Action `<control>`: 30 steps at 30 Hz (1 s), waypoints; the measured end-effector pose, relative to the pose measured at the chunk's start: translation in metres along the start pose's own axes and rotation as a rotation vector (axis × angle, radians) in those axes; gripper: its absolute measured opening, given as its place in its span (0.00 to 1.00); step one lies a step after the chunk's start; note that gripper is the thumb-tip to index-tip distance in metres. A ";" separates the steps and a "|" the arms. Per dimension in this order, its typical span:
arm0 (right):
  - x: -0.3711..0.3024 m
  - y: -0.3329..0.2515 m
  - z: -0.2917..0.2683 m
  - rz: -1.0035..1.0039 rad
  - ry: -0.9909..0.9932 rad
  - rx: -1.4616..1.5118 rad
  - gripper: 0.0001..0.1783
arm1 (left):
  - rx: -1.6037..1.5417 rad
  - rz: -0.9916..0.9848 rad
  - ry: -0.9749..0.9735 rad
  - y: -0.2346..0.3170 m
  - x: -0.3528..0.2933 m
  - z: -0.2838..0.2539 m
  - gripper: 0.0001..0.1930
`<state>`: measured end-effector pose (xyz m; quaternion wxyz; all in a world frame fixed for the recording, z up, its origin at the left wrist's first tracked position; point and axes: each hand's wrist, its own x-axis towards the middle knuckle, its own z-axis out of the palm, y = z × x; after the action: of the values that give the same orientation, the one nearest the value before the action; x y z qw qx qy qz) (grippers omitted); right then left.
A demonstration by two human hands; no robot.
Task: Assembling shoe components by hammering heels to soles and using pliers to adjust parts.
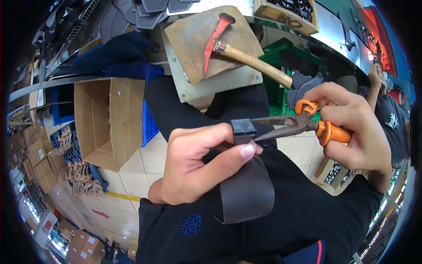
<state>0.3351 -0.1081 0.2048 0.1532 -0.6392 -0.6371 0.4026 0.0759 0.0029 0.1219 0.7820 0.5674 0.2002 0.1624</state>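
Note:
My left hand (202,163) pinches a dark brown leather belt (247,193) between thumb and fingers. A dark rectangular buckle (243,126) sits at the top of the belt, by the fingertips; the belt hangs below in a curved loop. In my right hand (356,123) is a pair of scissors (303,123) with orange handles and worn metal blades. Its blades are parted, their tips pointing left at the buckle. Whether they touch it, I cannot tell.
Ahead, a hammer (250,64) with a wooden handle lies on a worn square board (189,37) over a pale metal plate (180,88). A cardboard box (127,127) stands at left, beside a blue crate (149,119). Another person's hand (376,75) shows at far right.

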 end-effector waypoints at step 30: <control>0.000 -0.002 0.001 0.041 -0.026 -0.105 0.21 | -0.055 0.042 -0.024 -0.009 -0.001 0.001 0.08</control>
<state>0.3332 -0.1084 0.2060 0.1028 -0.6540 -0.6459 0.3803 0.0762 -0.0012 0.1140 0.7961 0.5517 0.1742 0.1775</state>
